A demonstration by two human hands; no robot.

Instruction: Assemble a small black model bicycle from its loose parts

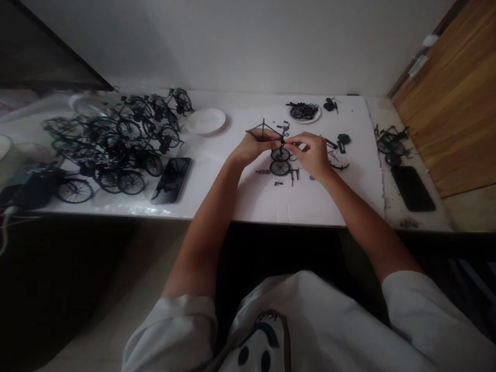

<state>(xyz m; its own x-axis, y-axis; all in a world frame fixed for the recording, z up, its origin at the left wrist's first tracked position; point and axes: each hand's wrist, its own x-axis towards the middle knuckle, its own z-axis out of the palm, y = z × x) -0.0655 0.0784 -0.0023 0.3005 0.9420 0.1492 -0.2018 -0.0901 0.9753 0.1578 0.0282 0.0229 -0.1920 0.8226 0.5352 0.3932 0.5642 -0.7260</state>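
Observation:
My left hand (256, 146) is closed around a dark miniature bicycle frame (264, 124), whose thin tubes stick up above the fingers. From the other side, the thumb and forefinger of my right hand (310, 150) pinch at the front end of that frame; any small part between the fingertips is too small to make out. Just below the fingertips lie small spoked wheels (279, 167) on the white board. Small loose dark parts (295, 174) lie around the wheels. A little handlebar-like piece (285, 125) shows just beyond my hands.
Many miniature bicycles (127, 129) crowd the left side, beside a phone (171, 180) and a white plate (205, 121). A second plate (310, 121) holds dark parts at the back. More pieces (343, 140) lie right, with another bicycle (392, 139) and a dark phone (413, 188) beyond the board.

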